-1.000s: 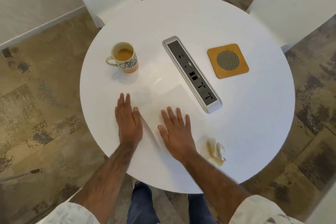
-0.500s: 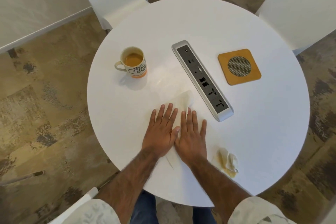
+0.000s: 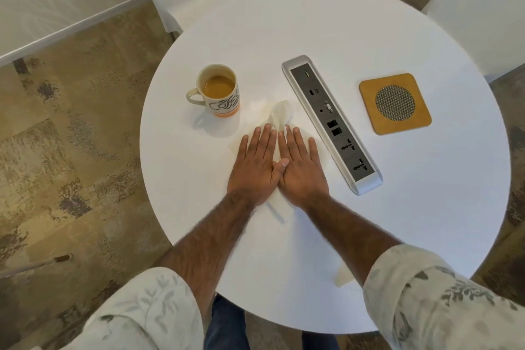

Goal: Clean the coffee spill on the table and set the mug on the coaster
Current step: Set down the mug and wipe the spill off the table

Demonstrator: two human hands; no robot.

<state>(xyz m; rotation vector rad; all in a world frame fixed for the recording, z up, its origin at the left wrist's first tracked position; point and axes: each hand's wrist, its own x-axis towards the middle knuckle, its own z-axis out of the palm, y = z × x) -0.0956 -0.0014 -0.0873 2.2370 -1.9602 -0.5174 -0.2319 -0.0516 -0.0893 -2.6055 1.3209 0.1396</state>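
Mug point(image 3: 221, 91) & socket strip point(image 3: 331, 123) flank pressed tissue point(image 3: 279, 113).

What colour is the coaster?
The coaster is mustard-brown with a grey mesh circle at its centre, seen in the head view.

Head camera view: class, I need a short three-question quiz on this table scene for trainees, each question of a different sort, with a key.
1. True or false: the mug stands on the coaster.
2. What lies under the left hand and right hand? A. tissue B. sponge C. plate
3. Fill in: between mug and coaster lies the power ____.

Key: 1 false; 2 A, a tissue; 3 strip.
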